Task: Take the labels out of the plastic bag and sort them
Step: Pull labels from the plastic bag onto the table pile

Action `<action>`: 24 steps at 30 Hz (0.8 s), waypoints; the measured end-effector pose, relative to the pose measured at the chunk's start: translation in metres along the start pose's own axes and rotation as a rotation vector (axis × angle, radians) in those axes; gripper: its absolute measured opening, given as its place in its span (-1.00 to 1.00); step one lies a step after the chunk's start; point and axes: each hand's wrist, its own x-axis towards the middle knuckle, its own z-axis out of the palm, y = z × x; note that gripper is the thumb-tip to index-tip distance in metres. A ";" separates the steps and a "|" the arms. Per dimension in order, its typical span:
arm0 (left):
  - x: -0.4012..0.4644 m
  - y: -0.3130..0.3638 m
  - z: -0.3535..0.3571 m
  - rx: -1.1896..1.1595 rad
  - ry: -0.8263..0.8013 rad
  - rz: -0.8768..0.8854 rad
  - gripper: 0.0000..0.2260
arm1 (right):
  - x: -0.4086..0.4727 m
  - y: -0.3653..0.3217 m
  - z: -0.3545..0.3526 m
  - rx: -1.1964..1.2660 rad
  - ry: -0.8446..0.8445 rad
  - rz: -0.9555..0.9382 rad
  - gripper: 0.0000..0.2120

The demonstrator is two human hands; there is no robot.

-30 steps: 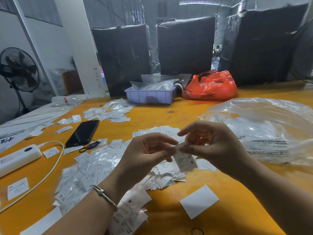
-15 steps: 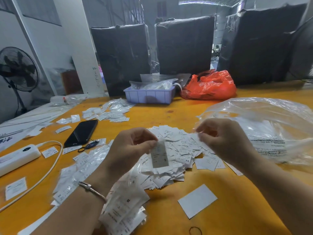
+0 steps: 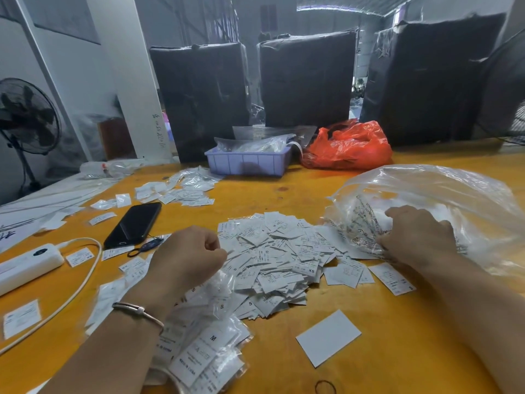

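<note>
— Hands first: what have I got on the feed?

— I read the left hand [image 3: 187, 257] as curled into a loose fist over the near edge of the heap of small white printed paper labels [image 3: 278, 251] on the yellow-orange wooden table [image 3: 397, 351]. I cannot tell whether it pinches a label underneath. The right hand [image 3: 417, 237] lies with fingers bent on the mouth of the large clear crinkled plastic bag [image 3: 443, 200], gripping the printed film.

— Where do the labels sit?

— Loose heap between the two hands, touching the bag's mouth. Small clear sleeves of packed labels [image 3: 204, 354] lie under my left wrist, one marked M. A blank white card [image 3: 328, 336] lies nearer me, apart from the heap.

— Anything else?

— Black smartphone [image 3: 133, 224] left of the heap, white power strip [image 3: 27, 265] at the left edge, lilac plastic tray [image 3: 247, 163] and red plastic bag [image 3: 349, 146] at the far side.
</note>
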 end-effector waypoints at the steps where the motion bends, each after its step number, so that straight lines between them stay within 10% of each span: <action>1: 0.000 0.001 0.000 0.016 -0.001 0.001 -0.84 | 0.001 0.001 0.001 -0.004 0.003 0.004 -0.66; 6: -0.002 0.003 0.002 0.058 -0.019 -0.005 -0.85 | 0.003 0.003 0.002 -0.023 0.098 -0.016 -0.92; 24: -0.021 0.024 0.019 -0.399 -0.052 0.184 -0.76 | 0.008 0.005 0.006 0.080 0.229 0.036 -0.86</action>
